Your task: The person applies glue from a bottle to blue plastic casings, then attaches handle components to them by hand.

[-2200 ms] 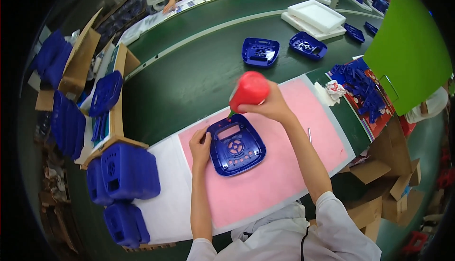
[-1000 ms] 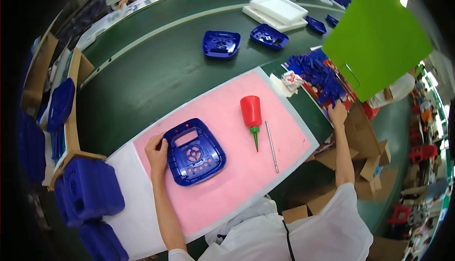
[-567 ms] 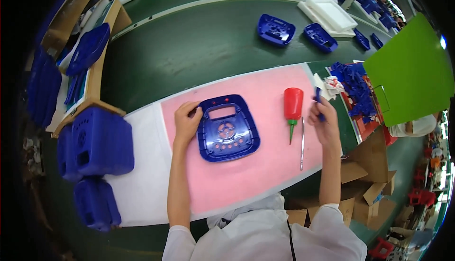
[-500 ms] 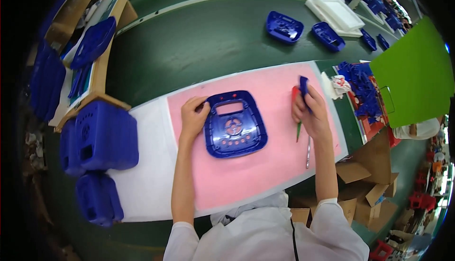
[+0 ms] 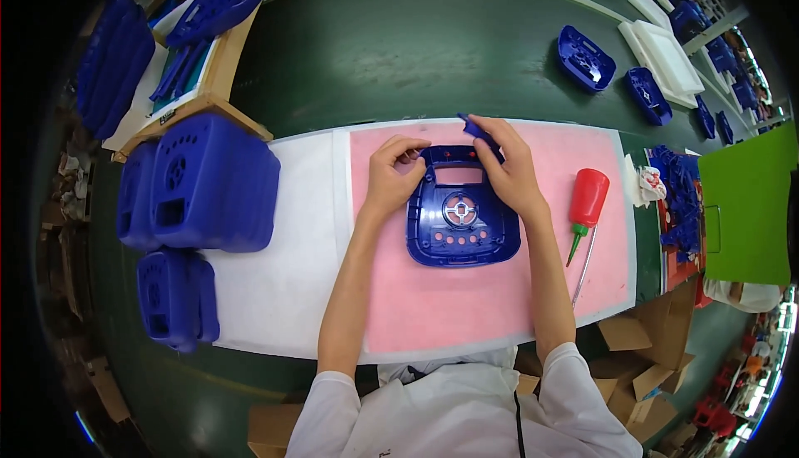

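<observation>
A blue plastic housing (image 5: 459, 218) with a round grille and a rectangular window lies on the pink mat (image 5: 466, 308). My left hand (image 5: 391, 171) grips its upper left corner. My right hand (image 5: 509, 168) rests on the upper right corner and pinches a small blue plastic part (image 5: 476, 130) above the housing's top edge. A red squeeze bottle (image 5: 586, 200) with a green nozzle lies on the mat to the right, beside a thin metal rod (image 5: 584, 265).
Stacked blue housings (image 5: 204, 183) sit on the white sheet at left, more (image 5: 171, 296) below them. A cardboard tray (image 5: 208, 34) holds blue panels. Two blue parts (image 5: 587, 59) lie on the green belt; small blue pieces (image 5: 678, 196) and a green board (image 5: 745, 208) at right.
My right hand set down the red bottle, fetched a small blue part from the right, and brought it to the housing's top edge. My left hand stayed on the housing.
</observation>
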Demonstrator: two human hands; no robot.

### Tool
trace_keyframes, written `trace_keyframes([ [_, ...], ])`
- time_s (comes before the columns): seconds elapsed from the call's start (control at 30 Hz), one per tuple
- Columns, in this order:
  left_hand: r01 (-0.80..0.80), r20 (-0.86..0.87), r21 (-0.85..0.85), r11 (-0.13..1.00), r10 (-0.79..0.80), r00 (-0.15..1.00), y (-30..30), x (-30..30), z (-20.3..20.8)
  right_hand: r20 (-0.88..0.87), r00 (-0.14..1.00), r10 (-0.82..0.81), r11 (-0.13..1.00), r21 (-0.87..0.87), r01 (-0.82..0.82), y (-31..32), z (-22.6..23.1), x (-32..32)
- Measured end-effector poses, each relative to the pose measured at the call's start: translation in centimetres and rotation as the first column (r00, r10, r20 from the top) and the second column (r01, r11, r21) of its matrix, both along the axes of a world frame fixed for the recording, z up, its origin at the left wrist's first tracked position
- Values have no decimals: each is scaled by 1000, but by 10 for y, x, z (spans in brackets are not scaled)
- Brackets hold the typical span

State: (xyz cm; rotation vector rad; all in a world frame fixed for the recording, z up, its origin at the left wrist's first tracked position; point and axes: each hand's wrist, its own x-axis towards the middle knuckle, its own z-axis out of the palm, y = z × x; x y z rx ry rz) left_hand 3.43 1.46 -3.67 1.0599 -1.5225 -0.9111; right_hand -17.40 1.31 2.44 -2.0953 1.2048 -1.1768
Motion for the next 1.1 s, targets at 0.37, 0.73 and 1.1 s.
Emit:
trace_keyframes([
  [0.37, -57, 8, -51, 997, 58, 998, -1, -7, 4, -270, 960, -68, 984, -178, 19, 12, -23, 5],
  [0.73, 94, 8, 17, 995, -94, 996, -1, -4, 9, -295, 949, -112, 975, -215, 49, 10, -24, 11],
  [1.1, 16, 57, 104, 994, -22, 998, -1, -6, 8, -353, 932, -77, 977, -214, 0, 11, -28, 6],
])
